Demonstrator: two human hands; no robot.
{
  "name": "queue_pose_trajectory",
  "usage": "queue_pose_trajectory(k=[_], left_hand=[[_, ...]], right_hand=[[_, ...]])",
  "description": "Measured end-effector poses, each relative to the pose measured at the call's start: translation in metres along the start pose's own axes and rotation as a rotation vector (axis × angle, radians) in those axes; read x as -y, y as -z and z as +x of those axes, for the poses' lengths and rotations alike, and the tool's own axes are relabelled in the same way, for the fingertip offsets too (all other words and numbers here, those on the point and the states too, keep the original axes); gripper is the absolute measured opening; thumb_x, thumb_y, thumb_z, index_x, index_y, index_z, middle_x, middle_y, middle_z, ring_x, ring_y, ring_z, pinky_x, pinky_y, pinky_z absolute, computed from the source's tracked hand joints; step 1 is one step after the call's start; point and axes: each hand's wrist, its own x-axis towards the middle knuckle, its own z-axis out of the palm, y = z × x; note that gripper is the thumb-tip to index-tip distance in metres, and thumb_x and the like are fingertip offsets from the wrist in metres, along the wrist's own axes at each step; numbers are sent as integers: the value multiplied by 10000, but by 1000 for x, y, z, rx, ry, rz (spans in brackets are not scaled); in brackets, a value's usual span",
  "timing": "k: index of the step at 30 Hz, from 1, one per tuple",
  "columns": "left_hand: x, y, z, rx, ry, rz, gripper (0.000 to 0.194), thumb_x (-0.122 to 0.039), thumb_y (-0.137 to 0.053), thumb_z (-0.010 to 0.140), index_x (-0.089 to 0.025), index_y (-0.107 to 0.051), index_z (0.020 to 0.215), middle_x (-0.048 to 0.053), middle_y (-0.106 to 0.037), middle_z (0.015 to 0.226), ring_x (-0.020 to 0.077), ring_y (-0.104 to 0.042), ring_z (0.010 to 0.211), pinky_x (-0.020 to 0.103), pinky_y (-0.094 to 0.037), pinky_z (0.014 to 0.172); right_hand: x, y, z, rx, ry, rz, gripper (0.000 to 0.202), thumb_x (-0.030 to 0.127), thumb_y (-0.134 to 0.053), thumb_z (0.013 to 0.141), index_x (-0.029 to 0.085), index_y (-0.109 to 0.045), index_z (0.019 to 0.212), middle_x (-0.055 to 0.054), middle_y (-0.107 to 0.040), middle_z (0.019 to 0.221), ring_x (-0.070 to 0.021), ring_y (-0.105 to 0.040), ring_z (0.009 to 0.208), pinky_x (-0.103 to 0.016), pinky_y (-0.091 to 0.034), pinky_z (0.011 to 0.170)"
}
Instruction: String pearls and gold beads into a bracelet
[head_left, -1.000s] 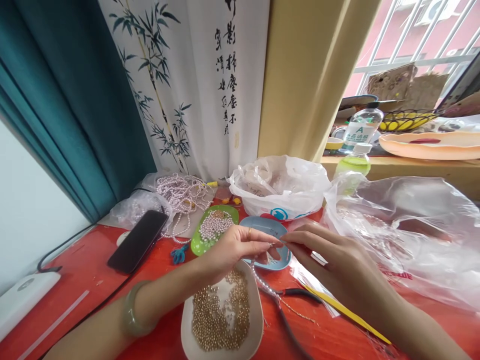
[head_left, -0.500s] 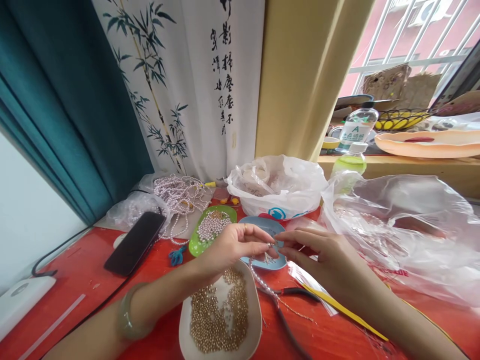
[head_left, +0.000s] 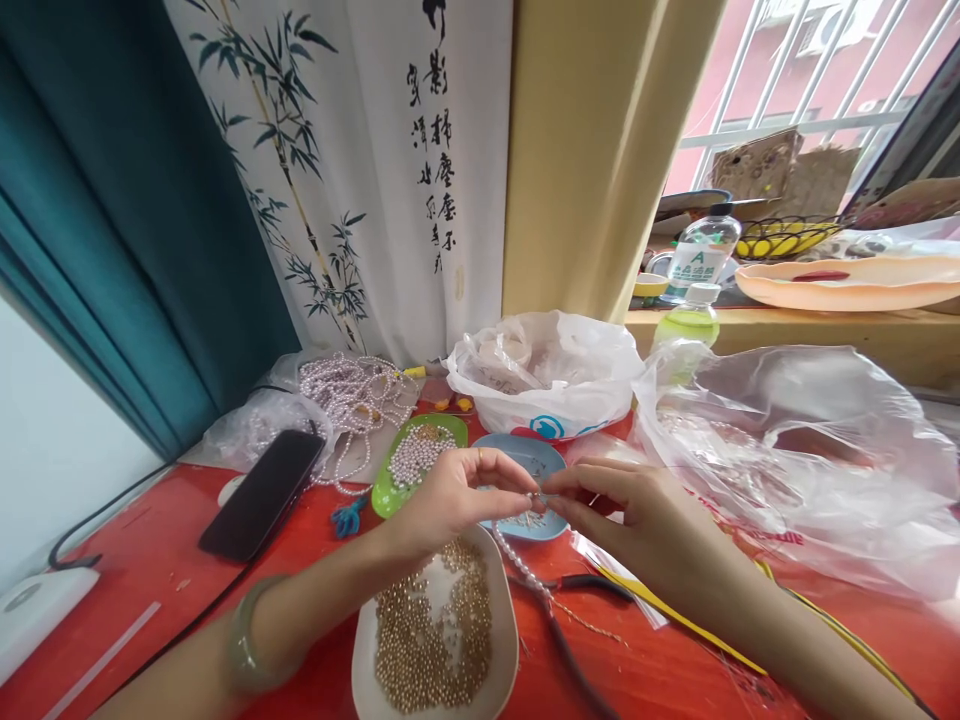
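Note:
My left hand point(head_left: 457, 492) is closed in a pinch at the end of a pearl bead strand point(head_left: 516, 562), which hangs below its fingertips. Thumb and forefinger of my right hand point(head_left: 619, 497) pinch at the same spot, almost touching the left fingertips; the tiny part between them is too small to name. Both hands are over the near edge of a blue plate point(head_left: 553, 462) with small metal pieces point(head_left: 527, 519) on it. Under my left wrist stands a white tray point(head_left: 510, 640) of gold beads point(head_left: 435, 660). A green plate point(head_left: 384, 492) with pearl beads point(head_left: 424, 452) lies behind the left hand.
Dark-handled pliers point(head_left: 596, 584) and a yellow strip point(head_left: 690, 622) lie below my right hand. Plastic bags point(head_left: 787, 450) crowd the right and back. A phone point(head_left: 262, 495), a blue tassel point(head_left: 349, 518) and heaped pearl strands point(head_left: 352, 390) are on the left.
The right fingertips have come in to the left ones, closing the small gap between them. The whole view has shifted slightly, with things now a little further left.

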Motion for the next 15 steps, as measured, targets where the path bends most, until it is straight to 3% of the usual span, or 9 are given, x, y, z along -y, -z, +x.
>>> queue_pose_trajectory(k=[9, 15], left_hand=[[-2, 0, 0, 14, -11, 78, 171, -238, -667, 649, -135, -621, 778, 52, -662, 751, 144, -605, 721, 292, -450, 728], [-1, -1, 0, -44, -66, 202, 187, -277, -671, 641, -135, -624, 752, 42, -639, 741, 140, -582, 705, 271, -451, 686]], right_hand=[[-3, -3, -2, 22, 1, 22, 201, 103, -493, 735, 205, -665, 720, 17, -645, 628, -85, -537, 523, -200, -406, 488], [-1, -3, -2, -21, 16, -30, 191, 97, -496, 716, 197, -650, 662, 15, -604, 586, -90, -509, 520, -202, -390, 472]])
